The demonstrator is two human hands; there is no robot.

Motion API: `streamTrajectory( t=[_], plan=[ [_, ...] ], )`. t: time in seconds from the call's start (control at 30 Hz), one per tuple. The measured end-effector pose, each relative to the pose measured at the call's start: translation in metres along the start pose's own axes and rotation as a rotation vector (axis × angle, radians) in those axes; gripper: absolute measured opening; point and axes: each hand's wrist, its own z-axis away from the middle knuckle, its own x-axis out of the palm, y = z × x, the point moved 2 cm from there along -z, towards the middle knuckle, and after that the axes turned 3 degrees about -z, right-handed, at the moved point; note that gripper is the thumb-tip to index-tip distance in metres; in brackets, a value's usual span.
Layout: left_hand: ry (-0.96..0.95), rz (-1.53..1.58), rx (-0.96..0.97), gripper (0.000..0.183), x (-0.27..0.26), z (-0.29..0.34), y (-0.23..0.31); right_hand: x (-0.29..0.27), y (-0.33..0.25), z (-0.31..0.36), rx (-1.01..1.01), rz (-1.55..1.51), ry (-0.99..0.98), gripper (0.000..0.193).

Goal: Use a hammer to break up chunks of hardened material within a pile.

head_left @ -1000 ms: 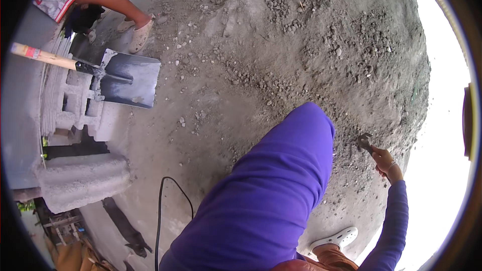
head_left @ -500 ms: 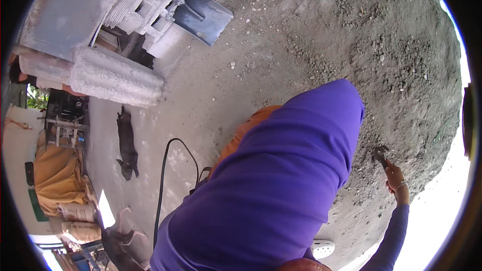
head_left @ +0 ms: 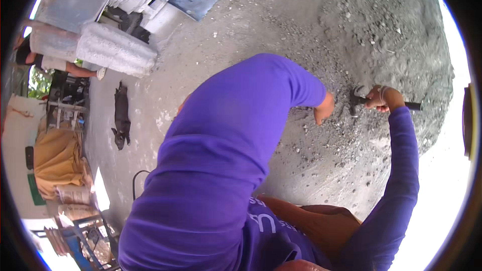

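A person in purple sleeves (head_left: 404, 150) is leaning over a gray mound (head_left: 401, 40) scattered with loose stones (head_left: 346, 78). The right hand (head_left: 380, 99) is gripping a hammer (head_left: 355, 101), its fingers closing around the handle near the head, while the handle's end is jutting out past the wrist. The left hand (head_left: 325, 108) is hanging just beside the hammer's head, apart from it, fingers pointing downward; whether they are holding anything, one cannot tell. Danger is likely lying in that closeness: a blow glancing off uneven rubble could be catching the bare left fingers. Chips could be flying toward unprotected skin, and the short grip could be leaving the jutting handle knocking the forearm.
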Motion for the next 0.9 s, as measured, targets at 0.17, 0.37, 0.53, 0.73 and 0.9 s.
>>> streamTrajectory(
  t=[0.17,0.37,0.53,0.73,0.9],
  plan=[
    [-0.030,0.236,-0.103,0.054,-0.041,0.006,0.024,0.009,0.039,-0.026,-0.020,0.046,0.028,0.026],
    [-0.377,0.214,-0.525,0.045,-0.119,0.042,-0.042,0.007,0.075,-0.003,-0.070,0.035,0.098,0.032],
    [-0.324,-0.001,-0.653,0.041,-0.215,0.076,-0.126,0.009,0.065,-0.011,-0.041,0.007,0.170,0.031],
    [0.232,0.030,-0.462,0.041,-0.258,0.023,-0.126,0.043,0.083,-0.030,-0.125,-0.036,0.190,0.029],
    [-0.107,0.041,-0.429,0.040,-0.239,-0.011,-0.084,0.059,0.078,0.067,-0.052,0.130,0.265,0.035]
  ],
)
